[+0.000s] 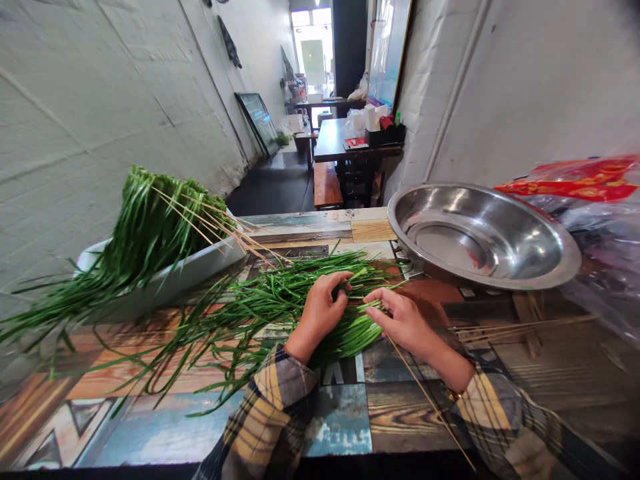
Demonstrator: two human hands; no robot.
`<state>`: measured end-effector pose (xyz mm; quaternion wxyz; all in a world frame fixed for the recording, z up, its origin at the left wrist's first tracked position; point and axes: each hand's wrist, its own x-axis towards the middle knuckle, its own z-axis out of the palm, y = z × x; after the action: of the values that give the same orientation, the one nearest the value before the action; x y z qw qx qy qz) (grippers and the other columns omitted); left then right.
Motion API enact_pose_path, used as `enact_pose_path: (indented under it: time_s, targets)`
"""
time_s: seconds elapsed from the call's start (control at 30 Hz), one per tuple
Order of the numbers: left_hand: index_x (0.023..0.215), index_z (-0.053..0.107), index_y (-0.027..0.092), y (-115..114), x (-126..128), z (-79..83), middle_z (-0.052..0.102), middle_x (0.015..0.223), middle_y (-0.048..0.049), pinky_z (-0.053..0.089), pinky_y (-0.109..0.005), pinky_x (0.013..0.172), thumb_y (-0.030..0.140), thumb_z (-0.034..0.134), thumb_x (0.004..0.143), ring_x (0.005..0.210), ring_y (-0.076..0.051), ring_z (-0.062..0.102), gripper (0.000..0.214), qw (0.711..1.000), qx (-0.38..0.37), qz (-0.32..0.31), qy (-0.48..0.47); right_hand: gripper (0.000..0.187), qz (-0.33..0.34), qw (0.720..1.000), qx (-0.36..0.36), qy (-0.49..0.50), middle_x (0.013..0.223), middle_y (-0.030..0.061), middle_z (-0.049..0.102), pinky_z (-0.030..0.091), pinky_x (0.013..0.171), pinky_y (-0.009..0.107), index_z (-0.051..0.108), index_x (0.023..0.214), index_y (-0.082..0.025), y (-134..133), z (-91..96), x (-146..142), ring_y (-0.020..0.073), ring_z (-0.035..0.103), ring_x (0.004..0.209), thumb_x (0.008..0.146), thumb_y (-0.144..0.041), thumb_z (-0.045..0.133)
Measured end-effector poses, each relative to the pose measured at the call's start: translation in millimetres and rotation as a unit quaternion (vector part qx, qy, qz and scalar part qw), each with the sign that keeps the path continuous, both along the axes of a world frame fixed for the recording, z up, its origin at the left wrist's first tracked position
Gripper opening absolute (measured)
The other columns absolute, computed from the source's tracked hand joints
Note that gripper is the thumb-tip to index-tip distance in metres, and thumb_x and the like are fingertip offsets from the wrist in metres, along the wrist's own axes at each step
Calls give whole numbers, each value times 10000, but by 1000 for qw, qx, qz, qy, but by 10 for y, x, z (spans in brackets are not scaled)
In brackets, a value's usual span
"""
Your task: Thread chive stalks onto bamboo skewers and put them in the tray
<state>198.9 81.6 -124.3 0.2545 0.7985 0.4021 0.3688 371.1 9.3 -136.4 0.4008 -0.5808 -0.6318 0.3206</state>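
Long green garlic chives [280, 287] lie in a loose heap across the table, their pale ends toward the right. My left hand [323, 310] is over the heap, fingers curled in on some chives; its fingertips are partly hidden. Close beside it, my right hand [403, 320] pinches at the pale chive ends with thumb and fingers. A thin bamboo skewer [425, 393] slants from under that hand down to the table's front edge. Beneath both hands lies a neater row of chives [353, 333].
Skewered chives [160, 213] are piled on a white tray [200, 267] at the left, sticks pointing right. A steel basin [525, 260] stands at back right, near plastic bags [595, 220]. More skewers [525, 327] lie at the right. Another table [333, 137] is beyond.
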Motion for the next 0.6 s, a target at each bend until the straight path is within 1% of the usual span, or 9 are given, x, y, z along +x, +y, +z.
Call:
enact_pose_path:
  time_s: [0.07, 0.13, 0.23, 0.3, 0.37, 0.43, 0.5, 0.6]
  targets:
    - [1024, 681, 186, -10, 4, 25, 719, 958, -57, 474, -339, 851, 134, 546, 836, 927, -195, 634, 237, 1000, -6, -15, 6, 203, -8, 1000, 5, -3, 591, -50, 443, 426, 436, 205, 635, 951, -174, -3, 13, -5, 100, 446, 478, 846, -317, 537]
    - [945, 705, 186, -15, 9, 53, 720, 927, -59, 475, -327, 823, 212, 559, 867, 894, -192, 638, 168, 999, -11, -33, 8, 209, -18, 1000, 15, -7, 597, -43, 458, 434, 446, 207, 645, 950, -173, -9, 25, -10, 106, 455, 498, 843, -321, 543]
    - [818, 700, 171, -20, 20, 83, 692, 802, -49, 474, -296, 746, 215, 549, 876, 783, -171, 625, 168, 999, -11, -37, 0, 222, -23, 999, 31, -6, 616, -31, 494, 449, 468, 212, 656, 965, -172, -18, 30, -13, 110, 461, 519, 845, -326, 551]
    - [758, 680, 165, -27, 29, 91, 674, 780, -49, 471, -285, 727, 203, 541, 875, 765, -165, 613, 185, 999, -6, -34, -7, 222, -23, 999, 40, -1, 630, -27, 508, 452, 478, 206, 657, 975, -176, -22, 25, -9, 106, 460, 523, 849, -327, 554]
    - [787, 681, 167, -38, 37, 87, 674, 805, -49, 469, -282, 738, 198, 549, 870, 786, -165, 611, 159, 999, -5, -42, -5, 220, -23, 999, 44, 4, 612, -32, 490, 447, 474, 197, 656, 979, -181, -25, 17, -1, 103, 456, 522, 856, -333, 555]
    - [887, 698, 176, -47, 40, 72, 668, 806, -42, 462, -279, 729, 203, 576, 859, 782, -164, 605, 127, 999, -5, -47, 11, 226, -26, 999, 42, 5, 592, -40, 464, 438, 461, 191, 654, 984, -182, -25, 10, 6, 101, 451, 514, 863, -344, 554]
    - [964, 706, 188, -51, 37, 50, 648, 776, -32, 448, -268, 689, 213, 605, 847, 745, -157, 589, 157, 998, -1, -40, 38, 232, -29, 999, 37, 1, 585, -44, 452, 435, 449, 191, 652, 986, -183, -24, 3, 11, 100, 451, 502, 866, -354, 552]
    - [940, 727, 203, -44, 25, 16, 621, 742, -22, 420, -252, 634, 232, 630, 833, 690, -144, 567, 147, 996, -1, -43, 84, 230, -25, 999, 29, -2, 597, -38, 484, 444, 446, 198, 649, 987, -183, -19, -9, 16, 102, 483, 496, 868, -353, 548]
